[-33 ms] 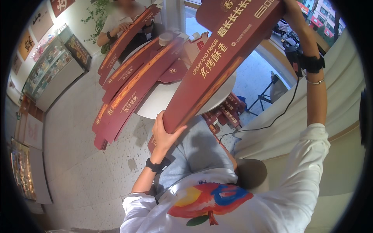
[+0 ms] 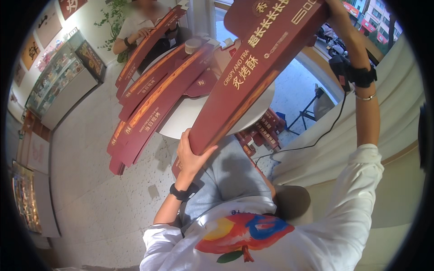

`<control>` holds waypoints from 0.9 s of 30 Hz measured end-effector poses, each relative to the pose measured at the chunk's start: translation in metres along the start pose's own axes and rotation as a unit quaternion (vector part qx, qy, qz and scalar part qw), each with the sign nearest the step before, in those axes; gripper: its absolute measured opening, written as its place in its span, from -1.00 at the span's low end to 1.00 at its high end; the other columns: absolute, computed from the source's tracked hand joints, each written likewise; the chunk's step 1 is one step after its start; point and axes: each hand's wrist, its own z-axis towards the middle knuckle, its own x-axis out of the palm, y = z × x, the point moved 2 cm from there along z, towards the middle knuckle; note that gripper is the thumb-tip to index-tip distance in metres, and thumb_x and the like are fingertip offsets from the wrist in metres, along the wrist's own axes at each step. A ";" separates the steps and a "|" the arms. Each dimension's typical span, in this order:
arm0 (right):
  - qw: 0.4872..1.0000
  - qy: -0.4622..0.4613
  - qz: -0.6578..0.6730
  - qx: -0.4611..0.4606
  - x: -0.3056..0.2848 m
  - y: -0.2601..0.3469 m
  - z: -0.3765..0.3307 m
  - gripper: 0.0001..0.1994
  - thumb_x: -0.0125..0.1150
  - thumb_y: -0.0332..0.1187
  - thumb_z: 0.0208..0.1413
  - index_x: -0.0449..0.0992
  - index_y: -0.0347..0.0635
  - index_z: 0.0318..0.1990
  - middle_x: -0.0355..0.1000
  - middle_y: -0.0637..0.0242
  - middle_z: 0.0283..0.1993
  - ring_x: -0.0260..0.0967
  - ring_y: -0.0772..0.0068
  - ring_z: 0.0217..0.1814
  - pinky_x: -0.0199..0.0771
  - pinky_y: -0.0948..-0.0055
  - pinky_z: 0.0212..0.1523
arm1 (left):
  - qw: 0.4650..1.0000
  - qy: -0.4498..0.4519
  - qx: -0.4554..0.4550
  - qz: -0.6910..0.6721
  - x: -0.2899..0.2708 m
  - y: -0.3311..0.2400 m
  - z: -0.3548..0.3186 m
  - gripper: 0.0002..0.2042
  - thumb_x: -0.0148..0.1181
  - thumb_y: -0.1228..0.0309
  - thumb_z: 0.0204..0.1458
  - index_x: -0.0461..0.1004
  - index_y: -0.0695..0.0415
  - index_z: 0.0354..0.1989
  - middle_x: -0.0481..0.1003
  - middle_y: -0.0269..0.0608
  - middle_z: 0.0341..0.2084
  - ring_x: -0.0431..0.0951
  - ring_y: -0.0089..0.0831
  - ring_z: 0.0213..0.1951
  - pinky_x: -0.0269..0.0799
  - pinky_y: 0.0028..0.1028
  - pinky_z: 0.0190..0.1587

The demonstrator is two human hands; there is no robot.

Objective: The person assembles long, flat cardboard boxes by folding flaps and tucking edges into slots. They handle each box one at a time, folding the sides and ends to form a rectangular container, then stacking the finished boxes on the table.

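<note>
A long maroon cardboard box (image 2: 253, 67) with pale lettering and a flame-coloured stripe slants across my front, from my lap up to the far right. My left hand (image 2: 192, 158) grips its near end, thumb on one side and fingers round the other. At the raised far end, my right hand (image 2: 337, 16) holds the box by its edge; the top of the picture cuts this hand off and some fingers are hidden. A maroon flap (image 2: 237, 20) sticks out from the box's upper left side.
Flat maroon cartons (image 2: 158, 106) lie fanned on a round white table (image 2: 174, 124), overhanging its edge. Across it, a person (image 2: 147, 29) holds another long carton. Several maroon boxes (image 2: 264, 131) are stacked below at right. A black cable (image 2: 312, 147) hangs beside the curtain (image 2: 393, 108).
The box's far end and its flap have shifted slightly to the left, with my right hand moving along. My left hand stays in place.
</note>
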 end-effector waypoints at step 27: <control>0.829 -0.256 0.476 0.144 0.164 -0.047 -0.012 -0.18 0.37 -0.09 0.08 0.05 -0.27 0.36 0.45 0.10 0.05 0.37 0.29 0.22 0.29 0.17 0.23 | 0.655 0.269 -0.191 -0.680 -0.036 0.007 0.042 0.16 0.50 -0.07 -0.30 -0.04 0.32 0.39 0.45 0.08 -0.11 0.57 -0.08 -0.14 0.53 -0.05 -0.07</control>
